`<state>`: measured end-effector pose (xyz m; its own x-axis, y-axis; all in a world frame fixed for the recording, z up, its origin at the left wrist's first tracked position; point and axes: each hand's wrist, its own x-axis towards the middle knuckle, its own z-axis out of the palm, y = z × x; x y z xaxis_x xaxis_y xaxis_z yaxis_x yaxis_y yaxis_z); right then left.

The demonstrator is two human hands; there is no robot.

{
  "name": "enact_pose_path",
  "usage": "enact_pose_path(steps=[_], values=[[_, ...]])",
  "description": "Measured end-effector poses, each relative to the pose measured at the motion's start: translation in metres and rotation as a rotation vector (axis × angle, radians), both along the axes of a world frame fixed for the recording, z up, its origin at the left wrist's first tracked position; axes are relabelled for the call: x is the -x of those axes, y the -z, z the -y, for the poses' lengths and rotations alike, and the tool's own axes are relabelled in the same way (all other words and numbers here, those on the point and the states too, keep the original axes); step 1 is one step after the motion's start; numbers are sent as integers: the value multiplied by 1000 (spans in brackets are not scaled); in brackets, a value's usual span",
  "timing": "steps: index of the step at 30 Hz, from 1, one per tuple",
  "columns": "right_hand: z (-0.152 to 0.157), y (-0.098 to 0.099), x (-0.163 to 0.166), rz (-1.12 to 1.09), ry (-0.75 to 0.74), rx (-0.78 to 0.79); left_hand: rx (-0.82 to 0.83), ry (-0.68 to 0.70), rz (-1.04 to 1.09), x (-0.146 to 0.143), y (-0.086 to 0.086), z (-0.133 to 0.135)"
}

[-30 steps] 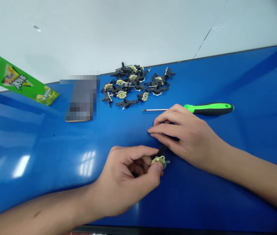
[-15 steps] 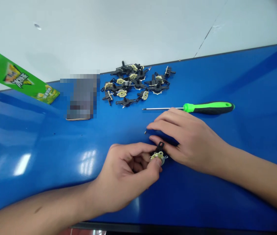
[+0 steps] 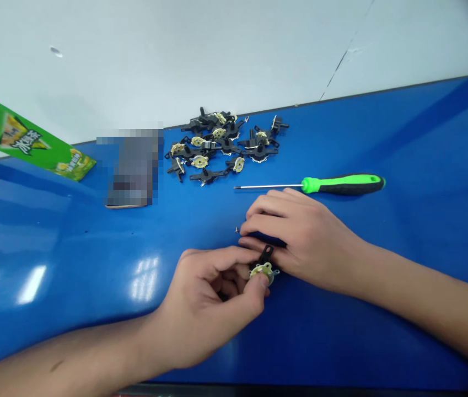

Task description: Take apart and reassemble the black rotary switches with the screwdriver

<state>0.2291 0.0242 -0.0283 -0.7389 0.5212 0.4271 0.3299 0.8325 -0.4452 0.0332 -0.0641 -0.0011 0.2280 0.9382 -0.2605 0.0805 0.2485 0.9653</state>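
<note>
My left hand (image 3: 206, 309) pinches a small black-and-brass rotary component (image 3: 262, 271) between thumb and fingers, with its black tab pointing up and away from me. My right hand (image 3: 304, 237) rests on the blue table (image 3: 72, 237) right next to that component, its fingertips near the tab. A dark shape shows under its fingers, and I cannot tell whether it is held. A tiny metal screw (image 3: 237, 229) lies just left of those fingertips. Above the right hand lies a green-handled screwdriver (image 3: 341, 184).
Several similar black-and-brass components lie heaped (image 3: 221, 146) near the table's far edge. Left of them are a pixelated flat object (image 3: 130, 168) and a green printed packet (image 3: 22, 138). A white wall (image 3: 234, 55) rises behind the table.
The component's black tab now stands out more clearly above my left hand's grip. My right hand has slid closer to it, uncovering the tiny screw. The whole scene has shifted slightly left.
</note>
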Motion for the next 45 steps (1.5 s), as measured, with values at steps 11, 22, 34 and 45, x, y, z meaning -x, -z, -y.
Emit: enact_pose_path(steps=[11,22,34,45], values=[[-2,2,-3,8,-40,-90,-3,-46,25,-1,-2,1],[5,-7,-18,-45,86,-134,229,-207,238,3,-6,-6],[25,-25,-17,-222,96,165,154,-152,179,2,-1,-3],[26,-19,-30,-137,-14,144,-73,-107,18,3,4,1]])
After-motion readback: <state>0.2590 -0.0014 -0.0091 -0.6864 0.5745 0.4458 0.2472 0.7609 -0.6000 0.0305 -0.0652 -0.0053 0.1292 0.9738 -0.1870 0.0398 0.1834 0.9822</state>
